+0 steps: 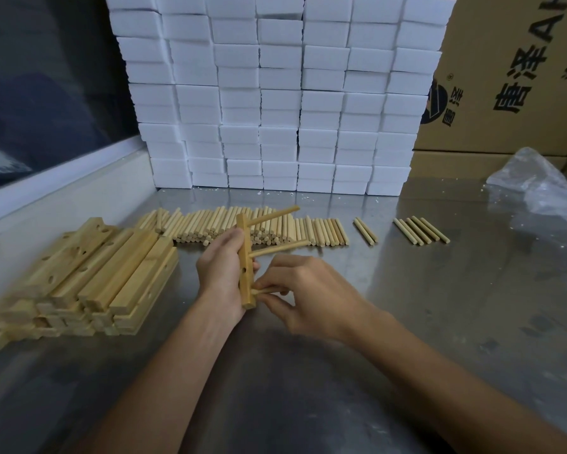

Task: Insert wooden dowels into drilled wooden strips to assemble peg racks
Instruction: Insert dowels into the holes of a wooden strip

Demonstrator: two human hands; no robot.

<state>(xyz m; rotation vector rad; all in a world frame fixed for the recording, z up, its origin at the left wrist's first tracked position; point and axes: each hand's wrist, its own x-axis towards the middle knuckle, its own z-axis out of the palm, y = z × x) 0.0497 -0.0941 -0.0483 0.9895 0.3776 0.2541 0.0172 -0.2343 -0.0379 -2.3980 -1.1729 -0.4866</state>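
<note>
A steel table (472,290) meets a dark window (46,86) at left, with white blocks (275,93) and cardboard boxes (511,77) behind.

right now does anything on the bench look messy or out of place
Mostly tidy. White crumbs are scattered on the steel table below the foam block stack, and a crumpled plastic bag lies at the far right. A few dowels lie apart from the main dowel pile.

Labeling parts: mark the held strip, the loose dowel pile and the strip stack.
held strip (244,257): head view, mid-length front edge.
loose dowel pile (275,228): head view, centre.
strip stack (111,273): head view, top face.
</note>
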